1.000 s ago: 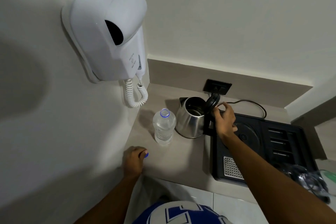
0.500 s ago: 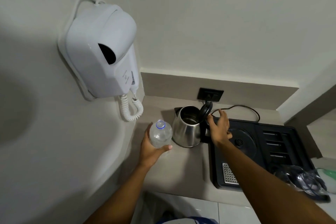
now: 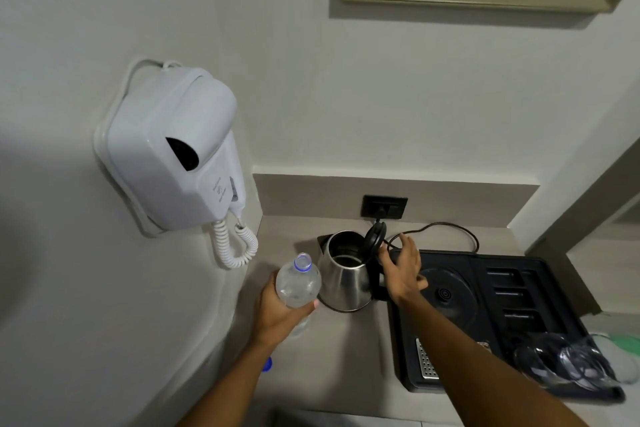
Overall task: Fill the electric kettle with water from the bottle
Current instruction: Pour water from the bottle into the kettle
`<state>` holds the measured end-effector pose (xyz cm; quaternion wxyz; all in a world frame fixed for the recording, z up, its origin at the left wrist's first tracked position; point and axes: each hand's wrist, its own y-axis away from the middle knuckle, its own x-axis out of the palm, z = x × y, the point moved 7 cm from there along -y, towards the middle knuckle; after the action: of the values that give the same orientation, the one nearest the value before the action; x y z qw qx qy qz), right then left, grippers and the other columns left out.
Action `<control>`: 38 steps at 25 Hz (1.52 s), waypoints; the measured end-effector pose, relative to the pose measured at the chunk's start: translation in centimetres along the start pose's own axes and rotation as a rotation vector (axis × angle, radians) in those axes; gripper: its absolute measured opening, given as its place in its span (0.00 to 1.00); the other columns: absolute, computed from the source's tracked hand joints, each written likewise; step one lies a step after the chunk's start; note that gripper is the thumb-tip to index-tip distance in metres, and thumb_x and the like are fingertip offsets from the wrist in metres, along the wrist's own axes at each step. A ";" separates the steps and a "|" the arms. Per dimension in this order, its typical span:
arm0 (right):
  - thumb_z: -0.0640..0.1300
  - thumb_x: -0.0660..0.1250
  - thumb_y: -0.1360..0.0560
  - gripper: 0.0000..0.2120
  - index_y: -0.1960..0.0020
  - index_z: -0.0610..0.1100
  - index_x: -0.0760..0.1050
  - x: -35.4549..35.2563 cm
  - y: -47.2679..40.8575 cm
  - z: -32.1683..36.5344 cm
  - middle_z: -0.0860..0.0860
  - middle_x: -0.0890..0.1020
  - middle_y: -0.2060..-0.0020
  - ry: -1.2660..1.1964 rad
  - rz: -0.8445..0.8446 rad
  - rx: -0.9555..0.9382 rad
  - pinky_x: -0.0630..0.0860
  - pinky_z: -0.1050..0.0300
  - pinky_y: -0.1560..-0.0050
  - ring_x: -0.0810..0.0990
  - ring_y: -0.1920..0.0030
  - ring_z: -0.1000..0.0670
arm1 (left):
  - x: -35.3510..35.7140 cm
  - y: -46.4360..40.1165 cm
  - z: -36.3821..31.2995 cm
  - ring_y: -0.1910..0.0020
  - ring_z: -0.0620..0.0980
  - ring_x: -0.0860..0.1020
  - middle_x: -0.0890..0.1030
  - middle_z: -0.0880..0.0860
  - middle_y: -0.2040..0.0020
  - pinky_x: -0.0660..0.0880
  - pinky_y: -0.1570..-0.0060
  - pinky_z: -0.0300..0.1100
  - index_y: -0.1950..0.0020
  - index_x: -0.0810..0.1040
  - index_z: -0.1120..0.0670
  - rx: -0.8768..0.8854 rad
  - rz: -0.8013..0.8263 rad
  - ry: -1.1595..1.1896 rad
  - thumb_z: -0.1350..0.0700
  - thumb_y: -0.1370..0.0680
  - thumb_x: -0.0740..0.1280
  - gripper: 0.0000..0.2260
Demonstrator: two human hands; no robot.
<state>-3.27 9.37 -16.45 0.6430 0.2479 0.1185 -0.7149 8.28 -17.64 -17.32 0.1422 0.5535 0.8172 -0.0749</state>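
A steel electric kettle (image 3: 344,282) stands on the beige counter (image 3: 349,350) with its black lid (image 3: 374,240) swung up and open. My left hand (image 3: 282,314) grips a clear uncapped water bottle (image 3: 298,282), held upright just left of the kettle, its blue-ringed mouth level with the kettle's rim. My right hand (image 3: 401,270) rests at the kettle's black handle with fingers spread, touching the raised lid. The blue bottle cap (image 3: 266,364) lies on the counter by my left forearm.
A black tray (image 3: 540,319) with the round kettle base (image 3: 445,295) sits right of the kettle; glasses in clear wrap (image 3: 568,362) lie at its near right corner. A wall hair dryer (image 3: 176,152) juts out on the left. A socket (image 3: 384,207) and cord are behind.
My left hand set down the blue cap, took hold of the bottle and lifted it beside the kettle. My right hand stayed at the kettle's handle and lid. The camera tilted up.
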 end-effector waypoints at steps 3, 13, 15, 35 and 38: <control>0.64 0.62 0.26 0.36 0.23 0.51 0.56 0.1 -0.1 -0.1 0.48 0.55 0.21 -0.011 -0.001 -0.011 0.46 0.34 0.29 0.51 0.23 0.46 | -0.6 -0.9 -3.0 0.56 0.41 0.82 0.84 0.43 0.56 0.80 0.58 0.42 0.48 0.75 0.42 0.048 0.031 -0.274 0.38 0.43 0.80 0.28; 0.66 0.62 0.28 0.38 0.24 0.52 0.57 0.2 -0.3 -0.4 0.49 0.57 0.22 -0.022 -0.030 -0.005 0.49 0.38 0.31 0.53 0.23 0.47 | 1.5 -2.0 -7.2 0.68 0.42 0.76 0.79 0.44 0.66 0.69 0.72 0.37 0.61 0.79 0.46 -0.093 0.338 -0.820 0.30 0.49 0.72 0.26; 0.66 0.63 0.28 0.38 0.24 0.52 0.57 0.2 -0.4 -0.5 0.49 0.57 0.22 -0.019 -0.027 -0.001 0.49 0.37 0.31 0.53 0.23 0.47 | 1.6 -1.9 -7.3 0.69 0.42 0.75 0.77 0.43 0.67 0.66 0.72 0.37 0.62 0.78 0.47 -0.154 0.379 -0.849 0.30 0.50 0.72 0.26; 0.66 0.63 0.28 0.38 0.24 0.52 0.57 0.2 -0.2 -0.3 0.49 0.60 0.23 -0.038 -0.028 -0.012 0.49 0.37 0.31 0.56 0.24 0.47 | 1.8 -1.9 -7.6 0.60 0.49 0.83 0.84 0.49 0.55 0.80 0.62 0.40 0.48 0.79 0.48 -0.302 0.641 -1.010 0.30 0.51 0.73 0.36; 0.72 0.58 0.33 0.43 0.24 0.52 0.57 0.2 0.0 -0.2 0.50 0.61 0.23 -0.044 -0.030 -0.021 0.50 0.38 0.31 0.56 0.24 0.48 | 1.6 -1.8 -7.6 0.60 0.49 0.82 0.83 0.49 0.54 0.79 0.62 0.40 0.45 0.78 0.48 -0.306 0.645 -1.009 0.30 0.50 0.73 0.39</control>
<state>-3.27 9.30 -16.71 0.6371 0.2235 0.1154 -0.7286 4.87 -14.75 -10.66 0.6045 0.6423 0.4422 -0.1628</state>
